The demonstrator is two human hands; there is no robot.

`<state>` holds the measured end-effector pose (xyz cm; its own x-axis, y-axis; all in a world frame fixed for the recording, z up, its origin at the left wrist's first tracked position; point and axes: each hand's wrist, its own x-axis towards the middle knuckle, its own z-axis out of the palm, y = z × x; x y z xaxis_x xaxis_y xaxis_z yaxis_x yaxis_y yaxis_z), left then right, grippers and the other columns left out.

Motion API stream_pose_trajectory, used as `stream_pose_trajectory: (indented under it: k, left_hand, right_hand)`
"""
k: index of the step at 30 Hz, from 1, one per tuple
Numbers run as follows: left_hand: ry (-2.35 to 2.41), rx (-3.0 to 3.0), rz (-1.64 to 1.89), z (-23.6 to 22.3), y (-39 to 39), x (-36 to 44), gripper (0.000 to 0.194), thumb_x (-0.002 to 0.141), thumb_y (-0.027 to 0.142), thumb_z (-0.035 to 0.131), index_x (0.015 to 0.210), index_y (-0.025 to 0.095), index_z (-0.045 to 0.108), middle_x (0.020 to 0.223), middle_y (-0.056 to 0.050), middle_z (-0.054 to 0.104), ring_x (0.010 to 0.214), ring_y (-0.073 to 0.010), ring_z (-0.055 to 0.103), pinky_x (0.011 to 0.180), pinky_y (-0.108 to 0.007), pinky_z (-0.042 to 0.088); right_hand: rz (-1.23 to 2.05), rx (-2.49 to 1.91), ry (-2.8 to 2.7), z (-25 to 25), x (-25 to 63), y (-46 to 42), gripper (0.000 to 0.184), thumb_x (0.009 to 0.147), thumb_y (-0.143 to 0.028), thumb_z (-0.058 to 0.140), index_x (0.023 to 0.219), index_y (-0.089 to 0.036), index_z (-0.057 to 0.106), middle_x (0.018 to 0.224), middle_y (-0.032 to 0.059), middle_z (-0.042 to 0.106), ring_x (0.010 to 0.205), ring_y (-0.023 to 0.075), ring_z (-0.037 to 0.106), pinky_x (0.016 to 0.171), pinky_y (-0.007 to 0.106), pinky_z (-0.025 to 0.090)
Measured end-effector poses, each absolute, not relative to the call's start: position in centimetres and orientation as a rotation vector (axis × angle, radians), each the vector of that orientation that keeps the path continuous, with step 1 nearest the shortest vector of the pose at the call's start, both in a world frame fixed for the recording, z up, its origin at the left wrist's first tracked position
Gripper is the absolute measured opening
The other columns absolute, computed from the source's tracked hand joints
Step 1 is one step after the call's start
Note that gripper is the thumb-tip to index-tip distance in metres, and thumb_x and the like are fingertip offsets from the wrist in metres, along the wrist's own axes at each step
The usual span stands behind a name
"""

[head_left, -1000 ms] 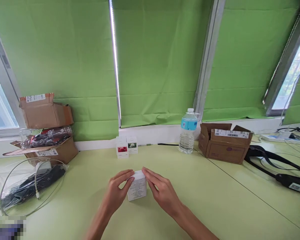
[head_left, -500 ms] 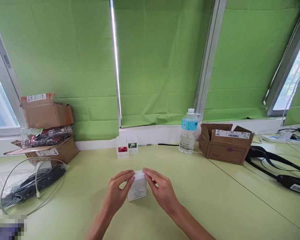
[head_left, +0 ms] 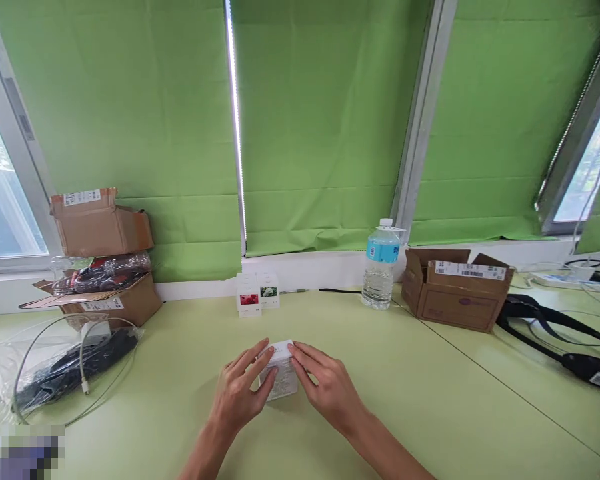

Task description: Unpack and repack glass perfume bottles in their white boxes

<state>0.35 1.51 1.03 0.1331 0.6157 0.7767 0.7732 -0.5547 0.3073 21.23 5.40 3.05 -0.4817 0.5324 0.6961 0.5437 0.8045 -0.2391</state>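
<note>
A small white box stands upright on the pale green table, straight ahead of the person; take it as the dial's centre, with the person at six. Its top is plain white with a small mark, and its near face carries dense grey lines. The left hand, at nine, is moderately spread and holds the upper left corner, thumb across the near face, hiding part of it. The right hand, at three, has its fingers drawn narrow on the upper right corner.

Two white cartons stand close together at eleven. A water bottle is near one, an opened brown box at two, and a black strapped device at three. Bagged dark gear lies at nine, stacked brown boxes at ten.

The cartons show red and white flowers; the bottle's label is blue; the brown boxes bear white stickers, some barcoded. All this print is too small to read
</note>
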Motion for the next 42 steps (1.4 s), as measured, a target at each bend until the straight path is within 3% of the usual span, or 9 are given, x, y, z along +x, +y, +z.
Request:
stream_pose_trajectory:
  k: [7,11,17,21,23,29,32,37,42]
  left_hand:
    - [-1.609,-2.204,-1.61,1.4,1.9,1.0,0.025,0.091,0.032,0.053,0.113,0.028,0.065,0.121,-0.006,0.063,0.109,-0.0208,0.062,0.089,-0.032,0.054]
    - [-1.791,-2.087,-1.75,2.2,1.6,1.5,0.029,0.088,0.042,0.056,0.11,0.025,0.063,0.118,-0.008,0.061,0.084,-0.0184,0.065,0.075,-0.032,0.056]
    - [-2.075,-2.13,-2.45,2.3,1.5,2.7,0.046,0.091,0.04,0.042,0.133,0.02,0.043,0.063,0.002,0.059,0.056,-0.0149,0.06,0.058,-0.029,0.054]
    - [-2.168,-2.5,-2.494,1.2,2.1,2.4,0.088,0.069,0.015,0.057,0.146,0.03,0.017,0.116,-0.008,0.062,0.056,-0.009,0.058,0.045,-0.022,0.05]
    - [-2.213,-2.578,-2.4,1.0,2.4,1.8,0.09,0.065,0.014,0.059,0.146,0.03,0.022,0.124,-0.009,0.058,0.057,-0.0082,0.057,0.042,-0.02,0.047]
    - [-2.177,-2.514,-2.079,1.2,2.6,0.4,0.042,0.068,0.033,0.073,0.105,0.017,0.064,0.083,-0.003,0.068,0.061,-0.011,0.055,0.051,-0.021,0.046]
    - [-2.175,-2.505,-2.082,0.9,2.7,0.6,0.046,0.071,0.05,0.071,0.103,0.018,0.065,0.077,-0.002,0.068,0.058,-0.0114,0.056,0.05,-0.021,0.044]
    - [-2.321,-2.372,-2.34,0.0,3.4,0.4,0.061,0.084,0.07,0.038,0.102,0.017,0.061,0.057,0.002,0.059,0.043,-0.01,0.052,0.041,-0.02,0.039]
    - [-2.303,-2.236,-2.428,-1.1,4.4,-0.3,0.052,0.078,0.066,0.052,0.089,0.015,0.06,0.081,-0.003,0.065,0.049,-0.0089,0.056,0.044,-0.021,0.045]
  right_hand:
    - [0.206,-0.902,-2.121,3.3,21.1,4.7,0.041,0.097,-0.028,0.039,0.137,-0.026,0.046,0.125,0.0057,0.064,0.104,0.0204,0.065,0.075,0.031,0.059]
    - [0.328,-0.916,-2.141,3.4,20.7,3.9,0.036,0.095,-0.029,0.04,0.129,-0.028,0.052,0.127,0.0062,0.061,0.107,0.0217,0.063,0.078,0.033,0.058]
    - [0.706,-0.824,-2.201,4.9,20.1,2.4,0.06,0.086,-0.031,0.057,0.143,-0.031,0.036,0.135,0.0053,0.055,0.114,0.0234,0.058,0.085,0.032,0.055]
    - [0.855,-0.796,-2.135,4.9,19.7,2.2,0.058,0.083,-0.027,0.058,0.138,-0.03,0.04,0.123,0.0036,0.063,0.102,0.0207,0.062,0.082,0.029,0.053]
    - [0.813,-0.862,-2.114,4.2,19.7,2.6,0.048,0.083,-0.027,0.057,0.13,-0.028,0.048,0.116,0.0039,0.067,0.096,0.0207,0.064,0.078,0.029,0.053]
    - [0.656,-1.091,-2.079,2.5,20.3,4.7,0.031,0.081,-0.03,0.058,0.112,-0.025,0.058,0.104,0.0044,0.071,0.08,0.0206,0.066,0.062,0.027,0.05]
    - [0.683,-1.094,-2.087,2.4,20.5,5.2,0.03,0.081,-0.031,0.058,0.111,-0.025,0.059,0.1,0.0025,0.072,0.07,0.018,0.065,0.06,0.027,0.05]
    - [0.658,-1.094,-2.113,2.1,20.5,5.5,0.032,0.082,-0.035,0.058,0.112,-0.025,0.06,0.101,0.003,0.073,0.068,0.0188,0.066,0.061,0.028,0.05]
    - [0.562,-1.205,-2.129,1.8,20.6,6.8,0.031,0.083,-0.039,0.056,0.111,-0.026,0.059,0.097,0.0016,0.074,0.069,0.0199,0.067,0.063,0.029,0.049]
